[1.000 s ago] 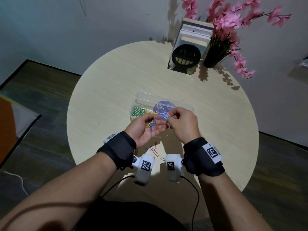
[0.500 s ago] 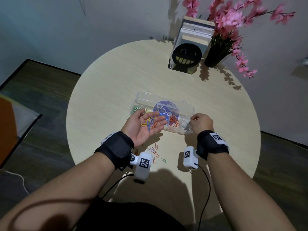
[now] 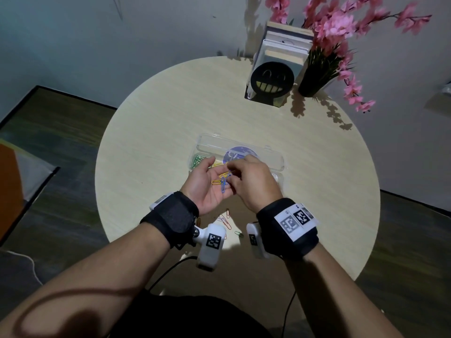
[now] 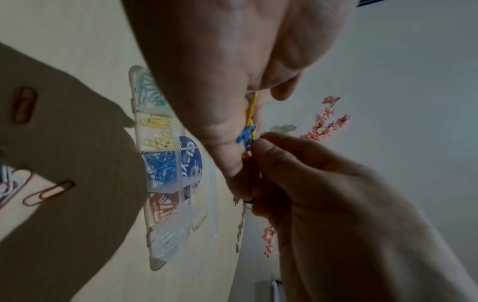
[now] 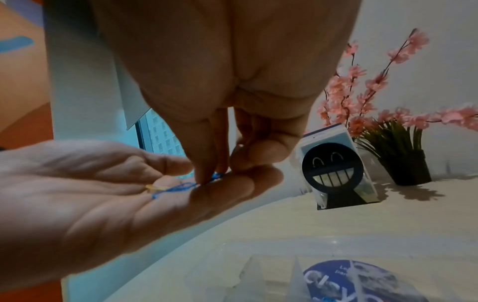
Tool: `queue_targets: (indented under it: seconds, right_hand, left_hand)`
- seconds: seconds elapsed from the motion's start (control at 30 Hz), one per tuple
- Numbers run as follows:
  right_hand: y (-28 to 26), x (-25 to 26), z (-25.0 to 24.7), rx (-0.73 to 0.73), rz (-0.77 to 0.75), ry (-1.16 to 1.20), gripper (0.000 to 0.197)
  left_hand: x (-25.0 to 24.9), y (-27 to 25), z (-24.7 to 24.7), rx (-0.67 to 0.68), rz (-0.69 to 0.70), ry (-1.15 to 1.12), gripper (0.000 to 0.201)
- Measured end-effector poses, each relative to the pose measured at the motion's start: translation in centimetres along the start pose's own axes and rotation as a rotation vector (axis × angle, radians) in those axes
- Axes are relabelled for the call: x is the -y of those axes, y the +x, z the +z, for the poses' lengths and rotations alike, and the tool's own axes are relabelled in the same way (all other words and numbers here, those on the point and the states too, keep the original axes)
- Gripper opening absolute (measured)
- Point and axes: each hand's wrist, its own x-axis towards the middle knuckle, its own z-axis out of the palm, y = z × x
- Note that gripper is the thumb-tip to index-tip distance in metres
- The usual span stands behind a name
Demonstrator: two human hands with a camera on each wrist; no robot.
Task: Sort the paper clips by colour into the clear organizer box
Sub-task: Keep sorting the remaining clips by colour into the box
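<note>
The clear organizer box (image 3: 275, 162) lies open mid-table; the left wrist view shows its compartments of green (image 4: 150, 92), yellow (image 4: 157, 122), blue (image 4: 161, 165), orange (image 4: 164, 204) and white clips (image 4: 165, 243). My left hand (image 3: 207, 181) is held palm up just in front of the box, carrying several yellow, blue and orange clips (image 3: 220, 181). Over that palm, my right hand (image 3: 253, 181) pinches a blue clip (image 5: 181, 187) with thumb and forefinger. A few loose clips (image 3: 225, 217) lie on the table below my wrists.
A black smiley bookend (image 3: 272, 80) with books stands at the table's far side, beside a dark vase of pink flowers (image 3: 314, 79). The round table's (image 3: 146, 142) near edge is under my forearms. Camera cables hang off it.
Half a second ago my right hand was at the box's right end; it has come back to the left palm and pinches a clip there. The left hand stayed palm up.
</note>
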Motion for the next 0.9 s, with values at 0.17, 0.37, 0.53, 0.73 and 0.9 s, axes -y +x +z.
queue_targets:
  seconds: [0.17,0.37,0.53,0.73,0.9]
  right_hand:
    - [0.4,0.2,-0.1,0.065,-0.022,-0.064,0.006]
    - [0.7,-0.3,-0.7,0.173,-0.104,-0.147,0.018]
    - [0.9,-0.5,-0.9,0.199,-0.146,-0.195,0.008]
    - [0.7,-0.1,-0.7,0.215,-0.17,-0.194,0.015]
    - [0.3,0.4,-0.9,0.23,-0.189,-0.193,0.017]
  left_hand:
    - [0.1,0.0,-0.2,-0.024,-0.001,0.045,0.052]
    - [0.2,-0.2,-0.3,-0.032,-0.029,0.065,0.052]
    - [0.2,-0.2,-0.1,-0.012,-0.028,0.077,0.054]
    - [0.2,-0.2,-0.2,-0.019,-0.03,0.106,0.055]
    - [0.1,0.0,-0.6,-0.031,-0.033,0.081,0.058]
